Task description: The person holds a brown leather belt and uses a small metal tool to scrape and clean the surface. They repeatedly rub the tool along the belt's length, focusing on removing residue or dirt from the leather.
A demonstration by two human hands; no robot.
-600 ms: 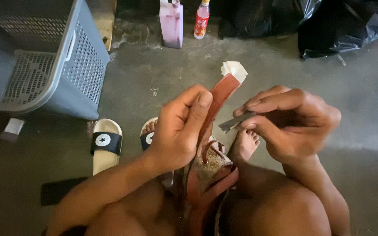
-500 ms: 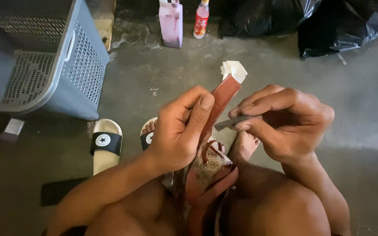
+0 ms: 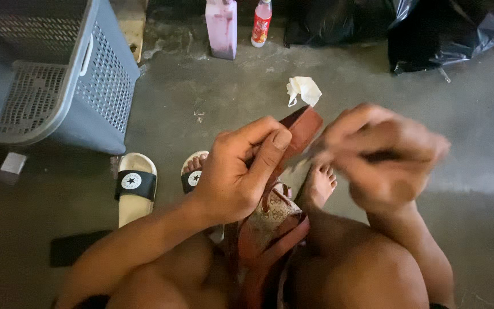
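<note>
My left hand point(image 3: 238, 171) grips a reddish-brown leather strap point(image 3: 299, 127) of a sandal-like piece point(image 3: 267, 229) that rests between my bare knees. The strap's free end sticks up past my thumb. My right hand point(image 3: 381, 154) is blurred with motion just right of the strap's end, fingers closed around a small dark thin object that I cannot make out clearly. My bare foot point(image 3: 318, 186) shows below the hands on the concrete floor point(image 3: 212, 97).
A grey perforated plastic basket point(image 3: 47, 74) stands at the left. Black-and-cream slide sandals point(image 3: 136, 186) lie near my feet. A crumpled white tissue point(image 3: 303, 90), a pink container point(image 3: 221, 26), a small red bottle point(image 3: 261, 22) and black plastic bags point(image 3: 447, 28) sit farther off.
My right hand has swept to the right and slightly up, away from the strap end, and is now blurred. The left hand keeps its hold on the strap.
</note>
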